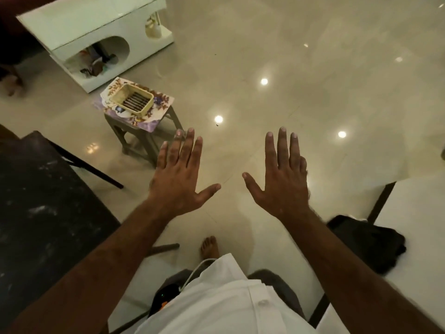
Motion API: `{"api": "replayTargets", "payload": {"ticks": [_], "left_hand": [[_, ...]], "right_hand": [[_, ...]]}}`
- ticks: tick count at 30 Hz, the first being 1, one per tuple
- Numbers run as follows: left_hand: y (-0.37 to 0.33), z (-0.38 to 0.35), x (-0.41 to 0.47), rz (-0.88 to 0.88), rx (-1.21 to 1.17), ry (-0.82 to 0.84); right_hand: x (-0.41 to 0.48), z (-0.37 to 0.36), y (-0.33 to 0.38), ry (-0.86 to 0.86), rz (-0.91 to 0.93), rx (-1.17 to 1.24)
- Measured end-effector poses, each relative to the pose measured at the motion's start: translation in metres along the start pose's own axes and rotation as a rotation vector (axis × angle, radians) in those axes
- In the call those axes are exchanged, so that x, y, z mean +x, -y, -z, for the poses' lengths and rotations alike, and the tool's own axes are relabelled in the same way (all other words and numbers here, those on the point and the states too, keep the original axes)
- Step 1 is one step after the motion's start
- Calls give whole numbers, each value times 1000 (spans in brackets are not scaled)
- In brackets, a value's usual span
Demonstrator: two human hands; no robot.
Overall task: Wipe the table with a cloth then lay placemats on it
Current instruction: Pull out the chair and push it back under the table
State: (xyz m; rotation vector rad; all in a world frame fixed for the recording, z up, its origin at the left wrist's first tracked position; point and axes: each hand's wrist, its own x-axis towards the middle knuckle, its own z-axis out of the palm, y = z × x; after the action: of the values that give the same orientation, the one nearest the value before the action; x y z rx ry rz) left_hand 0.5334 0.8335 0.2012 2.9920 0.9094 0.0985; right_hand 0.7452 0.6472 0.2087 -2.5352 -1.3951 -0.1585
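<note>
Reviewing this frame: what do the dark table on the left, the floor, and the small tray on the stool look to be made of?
Dark table: black stone or laminate, matte to semi-gloss, with pale dusty smears; which one is unclear.
Floor: polished beige tile or marble; it mirrors ceiling lights and shows thin joint lines.
Tray on the stool: probably cream moulded plastic, with rounded corners and a slatted base.

Glossy polished tile on the floor [301,75], mirroring ceiling lights. Dark, matt, dust-streaked top on the desk [41,213]. Cream plastic, smooth, on the slotted tray [132,100]; flowered printed sheets beneath it. White woven cloth on the shirt [231,302].
</note>
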Motion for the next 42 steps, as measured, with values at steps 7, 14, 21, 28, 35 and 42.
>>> {"api": "replayTargets", "payload": {"ticks": [7,14,21,28,35,42], "left_hand": [[31,-10,117,27,-3,-13],[51,-26,249,150,-23,56],[78,-28,360,247,-40,25],[137,-42,466,333,-28,-19],[239,-37,577,436,-54,18],[328,-21,658,532,-51,106]], "right_hand": [[128,-31,-22,6,16,17],[274,-72,-68,21,61,49],[429,-97,-92,84,219,76],[567,-138,-77,85,338,76],[720,-173,-21,135,387,72],[848,-201,43,179,492,101]]}}
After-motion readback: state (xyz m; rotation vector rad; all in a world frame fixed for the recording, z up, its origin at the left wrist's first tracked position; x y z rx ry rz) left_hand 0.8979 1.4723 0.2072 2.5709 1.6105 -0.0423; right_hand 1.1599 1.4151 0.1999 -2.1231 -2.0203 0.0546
